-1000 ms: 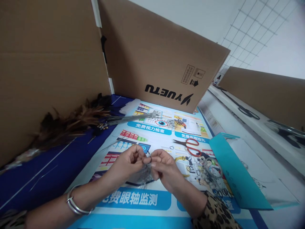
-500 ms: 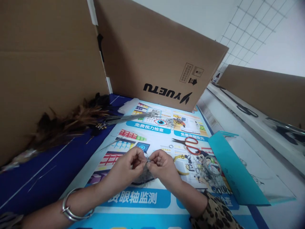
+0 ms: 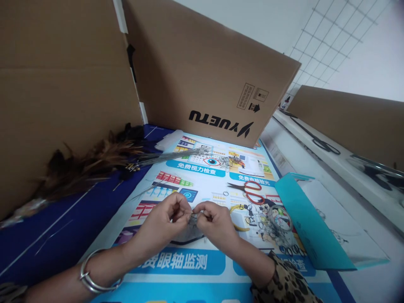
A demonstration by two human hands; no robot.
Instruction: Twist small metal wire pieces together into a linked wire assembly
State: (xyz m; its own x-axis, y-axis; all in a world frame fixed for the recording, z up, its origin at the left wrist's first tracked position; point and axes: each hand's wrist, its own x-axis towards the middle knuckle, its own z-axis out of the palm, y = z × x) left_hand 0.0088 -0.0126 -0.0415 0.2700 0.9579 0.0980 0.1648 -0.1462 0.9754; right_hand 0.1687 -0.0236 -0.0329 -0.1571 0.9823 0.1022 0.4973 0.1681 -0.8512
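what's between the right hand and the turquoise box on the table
In the head view, a curved yellow handle lies beside the right hand, then a jumble of wire and small rings before the turquoise box.

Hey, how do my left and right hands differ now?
Your left hand has silver bangles above its wrist; your right hand has none showing. The leopard-print right sleeve sits nearer its hand than the left sleeve. Both pinch at something tiny.
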